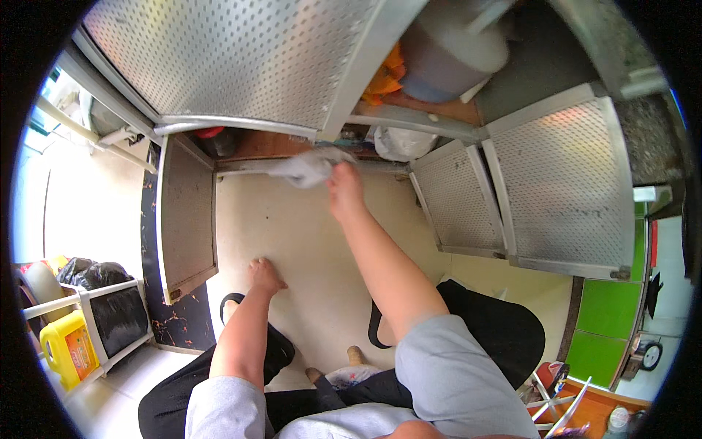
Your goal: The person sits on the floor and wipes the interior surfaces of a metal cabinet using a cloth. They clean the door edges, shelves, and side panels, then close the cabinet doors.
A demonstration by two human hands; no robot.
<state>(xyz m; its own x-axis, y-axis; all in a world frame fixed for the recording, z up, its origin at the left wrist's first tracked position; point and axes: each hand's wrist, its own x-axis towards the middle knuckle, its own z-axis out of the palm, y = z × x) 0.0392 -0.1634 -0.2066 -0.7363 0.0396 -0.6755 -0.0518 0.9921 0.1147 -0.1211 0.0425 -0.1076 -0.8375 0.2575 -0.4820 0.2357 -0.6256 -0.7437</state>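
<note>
Before me stands a metal cabinet with patterned doors, several of them swung out. My right hand (346,189) grips a whitish cloth (310,166), blurred, at the front edge of the lower shelf (263,147). Lower and to the left, my left hand (267,276) is at the beige floor (307,241) with its fingers spread and nothing in it. Behind the cloth, a white plastic bag (403,144) sits on the lower shelf, and a dark jar with a red lid (211,133) is at that shelf's left end.
Opened doors flank the floor area: one at left (186,214), a small one (458,197) and a larger one (559,186) at right. A large container (449,60) and orange plastic (388,77) occupy the upper compartment. A yellow jug (68,348) stands by a white rack (112,356).
</note>
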